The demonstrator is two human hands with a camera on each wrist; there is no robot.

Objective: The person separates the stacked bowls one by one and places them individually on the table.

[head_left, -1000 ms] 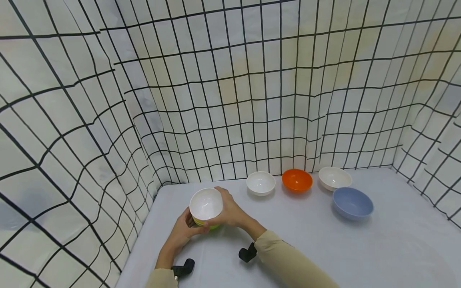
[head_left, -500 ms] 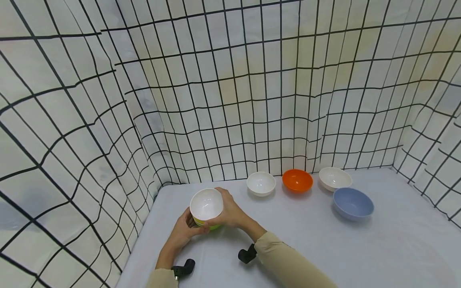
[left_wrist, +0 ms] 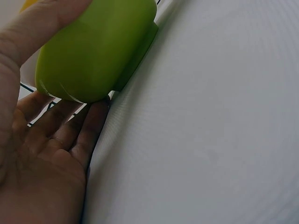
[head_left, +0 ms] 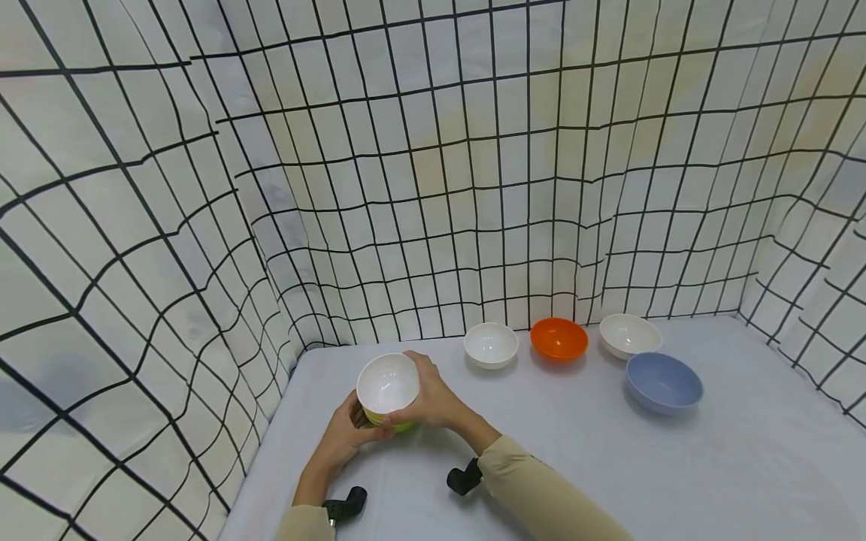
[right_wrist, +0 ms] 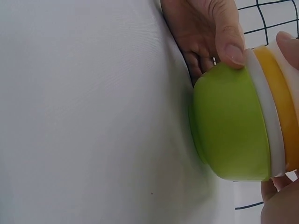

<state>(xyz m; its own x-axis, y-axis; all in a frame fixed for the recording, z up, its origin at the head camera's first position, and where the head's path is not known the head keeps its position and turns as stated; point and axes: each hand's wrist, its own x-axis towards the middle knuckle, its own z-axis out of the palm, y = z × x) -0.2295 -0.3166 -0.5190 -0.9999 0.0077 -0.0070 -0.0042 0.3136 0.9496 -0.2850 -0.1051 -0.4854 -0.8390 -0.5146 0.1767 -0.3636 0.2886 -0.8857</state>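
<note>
The bowl stack [head_left: 388, 385] was clasped by left grip [head_left: 340, 433] and right grip [head_left: 431, 394]; toppling was judged possible under uneven pressure.

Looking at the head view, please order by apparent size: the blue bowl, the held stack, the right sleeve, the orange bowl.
1. Right sleeve
2. Blue bowl and held stack: unsure, stack partly covered
3. Orange bowl

Pale walls [head_left: 483, 161] crossed by wavy black grid lines [head_left: 494, 77] enclose a white table [head_left: 541, 436].
</note>
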